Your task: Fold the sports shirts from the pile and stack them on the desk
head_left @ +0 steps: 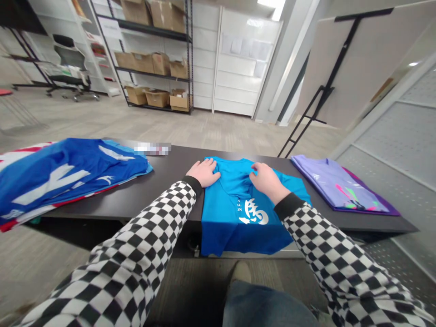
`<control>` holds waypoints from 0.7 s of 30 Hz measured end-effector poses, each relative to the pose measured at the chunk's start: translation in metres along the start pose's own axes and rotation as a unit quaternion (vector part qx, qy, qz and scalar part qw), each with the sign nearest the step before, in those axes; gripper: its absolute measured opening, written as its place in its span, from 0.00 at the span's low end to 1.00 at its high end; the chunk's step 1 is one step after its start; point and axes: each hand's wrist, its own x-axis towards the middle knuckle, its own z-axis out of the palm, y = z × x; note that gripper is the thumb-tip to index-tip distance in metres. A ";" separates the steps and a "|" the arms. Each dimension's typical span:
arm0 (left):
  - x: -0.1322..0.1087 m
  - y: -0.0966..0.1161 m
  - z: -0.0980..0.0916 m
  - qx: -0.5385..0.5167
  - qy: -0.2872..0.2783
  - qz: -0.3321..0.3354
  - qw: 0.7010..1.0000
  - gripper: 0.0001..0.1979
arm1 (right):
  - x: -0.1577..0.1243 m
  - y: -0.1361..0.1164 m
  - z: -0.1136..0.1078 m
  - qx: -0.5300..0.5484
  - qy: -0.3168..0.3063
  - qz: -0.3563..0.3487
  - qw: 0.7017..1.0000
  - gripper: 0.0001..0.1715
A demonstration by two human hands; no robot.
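A bright blue T-shirt (218, 213) with white character printing lies partly folded on the dark table, its lower part hanging over the front edge. My left hand (204, 172) rests palm down on the shirt's upper left edge, fingers stretched out. Over the upper right part of the shirt, my right hand (266, 178) has bent fingers closed at the bunched blue cloth. The fingertips are partly hidden, but they appear to pinch the fabric. To the right of that hand, a sleeve of the shirt spreads across the table.
Blue, white and red jerseys (85, 163) lie heaped on the left of the dark table (173, 200). Folded purple shirts (334, 184) are stacked on its right. A blurred small item (152, 148) sits at the back edge. Behind stand a box shelf (153, 32) and a board on a stand (327, 91).
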 end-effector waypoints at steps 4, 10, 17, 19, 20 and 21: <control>0.001 0.001 -0.001 -0.005 -0.005 -0.005 1.000 0.41 | -0.028 -0.046 0.007 -0.019 -0.042 -0.147 0.988 0.30; 0.012 -0.007 0.000 0.003 -0.015 -0.033 0.999 0.44 | -0.060 -0.072 0.044 -0.047 -0.204 -0.144 0.967 0.49; 0.013 -0.006 -0.001 0.025 -0.025 -0.034 0.999 0.46 | -0.069 -0.015 -0.005 -0.017 -0.281 -0.148 0.948 0.47; 0.014 -0.007 -0.001 0.030 -0.028 -0.032 0.999 0.46 | -0.084 0.006 -0.024 -0.031 -0.274 -0.124 0.953 0.47; 0.015 -0.008 0.000 0.033 -0.030 -0.030 0.999 0.46 | -0.095 0.016 -0.033 -0.040 -0.259 -0.110 0.959 0.46; 0.016 -0.009 0.001 0.037 -0.030 -0.029 0.998 0.46 | -0.109 0.024 -0.042 -0.046 -0.240 -0.098 0.965 0.45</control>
